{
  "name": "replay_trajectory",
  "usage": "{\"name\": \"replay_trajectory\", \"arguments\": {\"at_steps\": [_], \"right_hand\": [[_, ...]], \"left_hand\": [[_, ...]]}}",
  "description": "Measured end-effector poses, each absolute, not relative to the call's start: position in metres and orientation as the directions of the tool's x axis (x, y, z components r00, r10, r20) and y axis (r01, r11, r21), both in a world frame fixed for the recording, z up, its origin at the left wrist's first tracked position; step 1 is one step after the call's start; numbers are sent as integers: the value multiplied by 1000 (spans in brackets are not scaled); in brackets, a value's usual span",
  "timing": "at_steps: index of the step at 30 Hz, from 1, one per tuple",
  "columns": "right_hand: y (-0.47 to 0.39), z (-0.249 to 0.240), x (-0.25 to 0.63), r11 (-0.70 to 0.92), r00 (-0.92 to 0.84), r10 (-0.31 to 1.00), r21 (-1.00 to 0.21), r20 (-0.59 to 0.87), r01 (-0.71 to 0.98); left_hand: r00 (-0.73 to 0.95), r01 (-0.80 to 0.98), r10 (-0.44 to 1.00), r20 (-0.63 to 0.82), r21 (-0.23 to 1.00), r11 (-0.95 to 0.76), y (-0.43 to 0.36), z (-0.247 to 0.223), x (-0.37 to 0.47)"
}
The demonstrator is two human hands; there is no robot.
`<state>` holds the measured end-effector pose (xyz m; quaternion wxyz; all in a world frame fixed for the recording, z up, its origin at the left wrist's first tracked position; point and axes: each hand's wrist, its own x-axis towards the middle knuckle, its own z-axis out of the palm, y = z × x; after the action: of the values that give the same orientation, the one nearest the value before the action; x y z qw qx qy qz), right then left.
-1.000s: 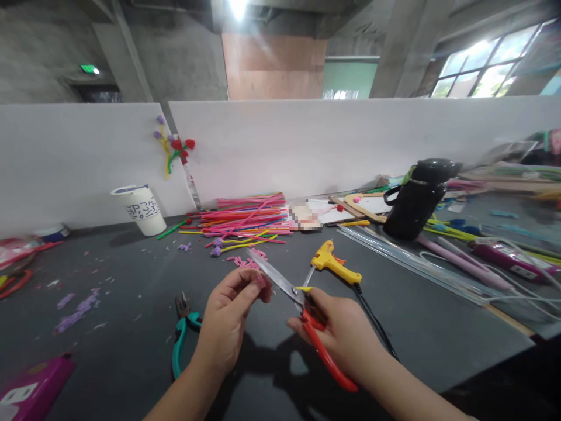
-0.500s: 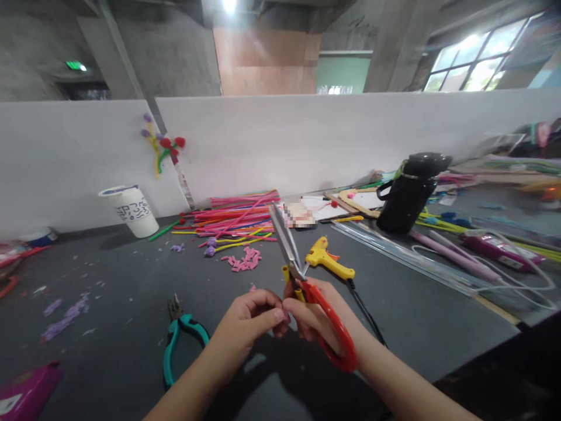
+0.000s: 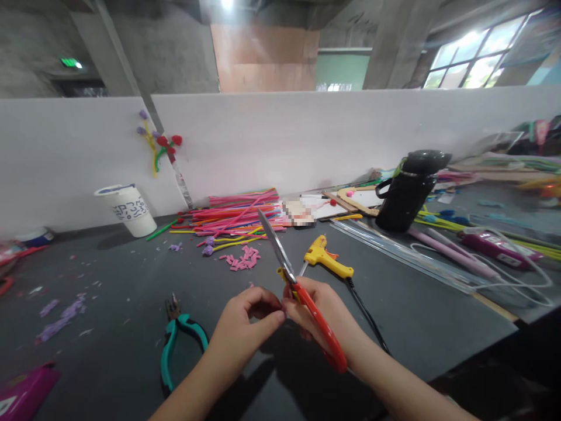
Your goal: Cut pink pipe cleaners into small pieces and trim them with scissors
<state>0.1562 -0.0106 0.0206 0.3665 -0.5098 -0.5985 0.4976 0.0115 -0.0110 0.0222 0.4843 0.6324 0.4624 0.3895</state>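
Note:
My right hand (image 3: 326,307) is closed round the red-handled scissors (image 3: 318,318), whose blades point up and away to the left. A yellow part shows by the pivot, beside my fingers. My left hand (image 3: 249,321) is closed in a pinch, its thumb and fingertips meeting the right hand's fingertips. Between them is a small pink piece, now almost wholly hidden by the fingers. Beyond the hands lies a loose pile of short pink pieces (image 3: 243,258). Left of my left wrist, teal-handled pliers (image 3: 165,351) rest on the dark table.
A yellow glue gun (image 3: 326,257) with a black cord lies right of the scissors. Farther back are a bundle of coloured pipe cleaners (image 3: 236,213), a white cup (image 3: 131,213) and a black flask (image 3: 407,193). Clear strips (image 3: 394,251) lie to the right; purple scraps (image 3: 65,318) to the left.
The scissors have turned in my right hand, their tips swinging left and the blades looking closer together. The pink piece at my fingertips is less visible. My left hand has hardly moved.

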Motion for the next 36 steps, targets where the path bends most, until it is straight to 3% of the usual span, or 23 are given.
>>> {"name": "replay_trajectory", "arguments": {"at_steps": [5,9,12,15,24,36], "right_hand": [[-12,24,154,99,-216,976,-948,32,304],[-13,29,160,261,-216,961,-816,171,517],[-16,26,164,304,-233,953,-640,196,705],[-19,20,164,333,-256,942,-510,217,793],[-21,11,165,360,-280,923,-336,263,870],[-25,14,165,369,-296,921,-324,255,871]], "left_hand": [[201,265,977,65,957,-118,-13,27,13],[133,-29,991,26,999,-22,-10,29,6],[52,-272,998,37,962,-21,-8,33,1],[9,-394,999,42,918,-35,-7,36,0],[-24,-421,993,119,899,-118,-9,36,-1],[-19,-417,994,111,902,-109,-8,39,-1]]}}
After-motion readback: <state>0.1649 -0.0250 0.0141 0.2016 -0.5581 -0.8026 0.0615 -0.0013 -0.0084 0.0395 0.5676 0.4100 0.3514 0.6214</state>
